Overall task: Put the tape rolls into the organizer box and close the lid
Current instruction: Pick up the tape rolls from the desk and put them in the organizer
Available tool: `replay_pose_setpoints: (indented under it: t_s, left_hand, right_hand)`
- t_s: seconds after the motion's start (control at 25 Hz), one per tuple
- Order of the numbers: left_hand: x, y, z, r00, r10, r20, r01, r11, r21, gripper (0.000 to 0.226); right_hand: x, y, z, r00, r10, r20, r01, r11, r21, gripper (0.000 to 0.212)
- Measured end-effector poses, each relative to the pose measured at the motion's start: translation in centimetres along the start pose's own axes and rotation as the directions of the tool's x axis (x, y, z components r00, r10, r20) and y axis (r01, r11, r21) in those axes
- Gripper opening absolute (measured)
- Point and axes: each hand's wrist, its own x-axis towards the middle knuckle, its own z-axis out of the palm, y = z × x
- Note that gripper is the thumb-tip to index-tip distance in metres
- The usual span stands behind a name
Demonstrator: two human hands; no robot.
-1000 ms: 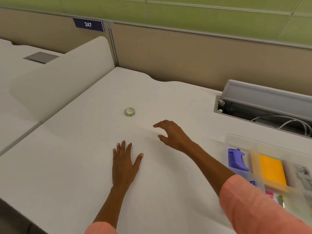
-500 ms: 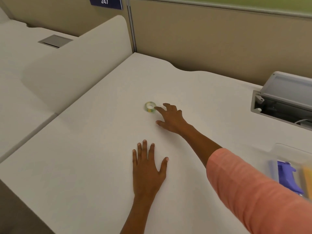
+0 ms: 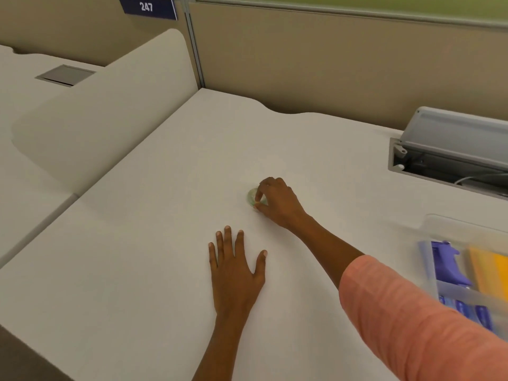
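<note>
A small greenish tape roll (image 3: 251, 196) lies on the white desk (image 3: 154, 243), mostly covered by my right hand (image 3: 277, 200), whose thumb and fingers close around it. My left hand (image 3: 233, 270) rests flat on the desk, palm down, fingers spread, holding nothing. The clear organizer box (image 3: 431, 259) stands open at the right edge, with a purple item (image 3: 446, 264) and orange-yellow pads (image 3: 488, 270) in its compartments.
A grey cable tray (image 3: 450, 149) with its flap raised sits at the back right. A white divider panel (image 3: 104, 105) borders the desk on the left, and a beige partition wall (image 3: 316, 64) runs along the back.
My right hand reached forward to the tape roll and closed its fingers on it. The camera shifted left, pushing the organizer box toward the right edge. My left hand stayed flat.
</note>
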Motion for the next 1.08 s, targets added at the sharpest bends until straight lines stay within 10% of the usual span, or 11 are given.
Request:
replay_pose_setpoints:
  t_s: [0.44, 1.08]
  left_hand:
    - [-0.9, 1.4, -1.1, 0.997, 0.028, 0.07, -0.021, 0.996, -0.091, 0.065]
    - [-13.0, 30.9, -1.2, 0.839, 0.536, 0.092, -0.395, 0.716, -0.575, 0.025]
  right_hand:
    - [-11.1, 3.7, -6.9, 0.969, 0.161, -0.187, -0.109, 0.959, 0.26, 0.048]
    - [-42.5, 21.5, -21.2, 0.707, 0.593, -0.385, -0.586, 0.797, 0.149, 0.052]
